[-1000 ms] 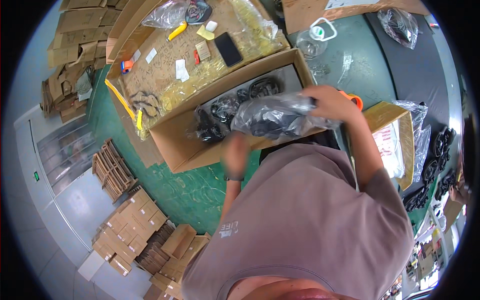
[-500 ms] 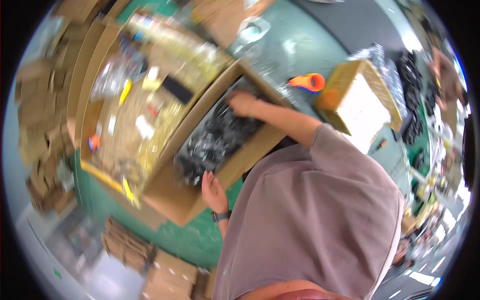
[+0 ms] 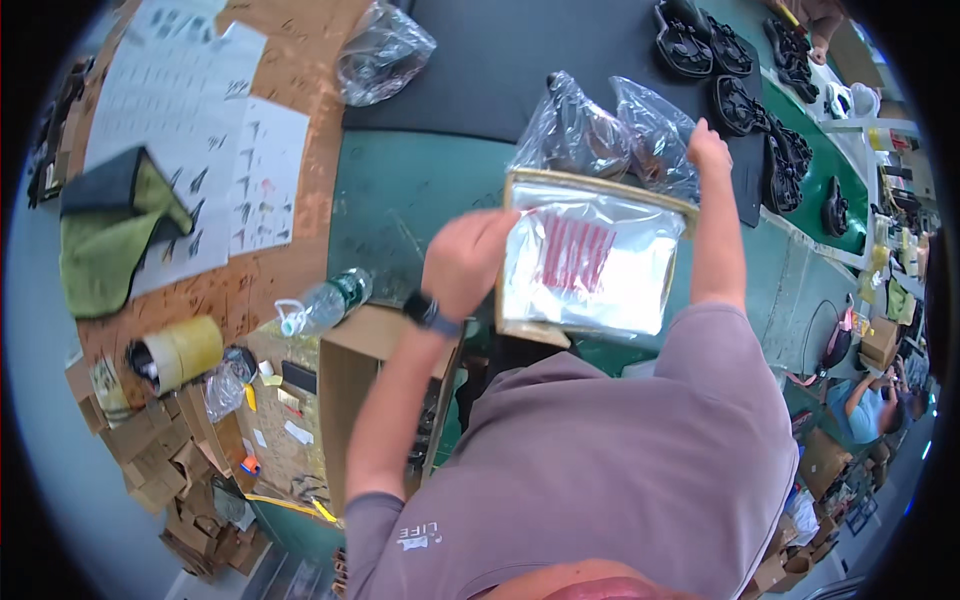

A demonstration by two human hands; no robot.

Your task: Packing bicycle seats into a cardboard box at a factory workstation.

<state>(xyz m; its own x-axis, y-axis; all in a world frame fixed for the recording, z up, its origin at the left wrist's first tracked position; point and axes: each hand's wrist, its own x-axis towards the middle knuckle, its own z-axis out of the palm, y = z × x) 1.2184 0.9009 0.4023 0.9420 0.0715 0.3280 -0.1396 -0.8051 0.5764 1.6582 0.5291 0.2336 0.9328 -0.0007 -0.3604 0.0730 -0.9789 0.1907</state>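
A small cardboard box (image 3: 508, 318) stands before me, holding a stack of flat clear plastic bags (image 3: 635, 265) with red print. At the stack's upper left corner, my left hand (image 3: 465, 262) is closed, fingertips pinching the top bag's edge. Beyond the box lie two clear plastic bags with dark and brownish things inside, a left bag (image 3: 575, 125) and a right bag (image 3: 655, 135). My right hand (image 3: 710, 150) reaches past the box's far right corner, fingers curled on the right bag's edge. What exactly the bags contain is hard to make out.
Several black sandals (image 3: 690, 45) lie on the dark mat (image 3: 480, 70) and beyond. A water bottle (image 3: 335, 300) lies at left, near an open carton (image 3: 350, 370). Printed sheets (image 3: 265, 180), a green cloth (image 3: 115, 240) and a tape roll (image 3: 185, 350) are farther left.
My view has swung right, from the large carton of dark wrapped things to the small box. My right hand has left the carton for the clear bag; my left hand has moved to the stack.
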